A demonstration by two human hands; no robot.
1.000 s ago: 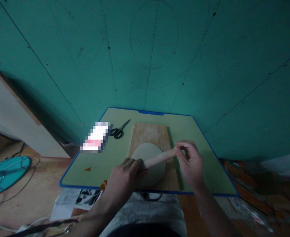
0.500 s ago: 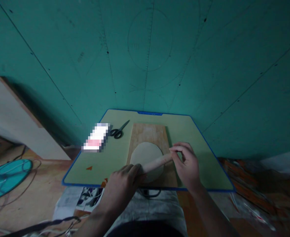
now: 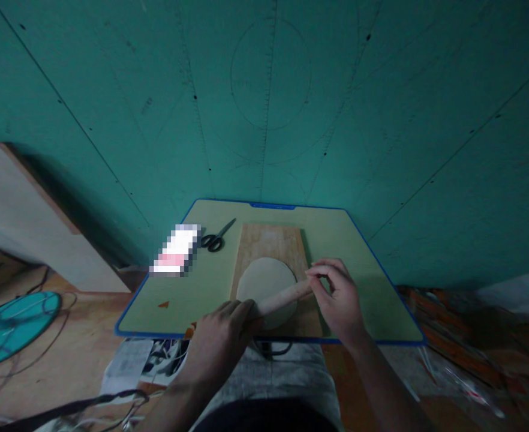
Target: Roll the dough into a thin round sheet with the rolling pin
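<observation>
A round, flat sheet of pale dough (image 3: pixel 264 282) lies on a wooden board (image 3: pixel 271 240). Across its lower half runs a rolling pin (image 3: pixel 282 298), tilted up toward the right. My left hand (image 3: pixel 224 330) is closed over the pin's left end, its fingers partly hiding that end. At the other end, my right hand (image 3: pixel 336 294) pinches the tip between thumb and fingers. The pin appears to rest on the dough, though I cannot tell how firmly it presses.
The board sits on a small pale-green table (image 3: pixel 358 270) with a blue rim. Black-handled scissors (image 3: pixel 217 238) and a blurred-out phone-like object (image 3: pixel 175 251) lie to the left, with a small orange scrap (image 3: pixel 164 305) nearer me. A green wall (image 3: pixel 264 90) rises behind.
Both hands keep their grip on the rolling pin, which sits almost as before over the dough. The whole view has shifted very slightly.
</observation>
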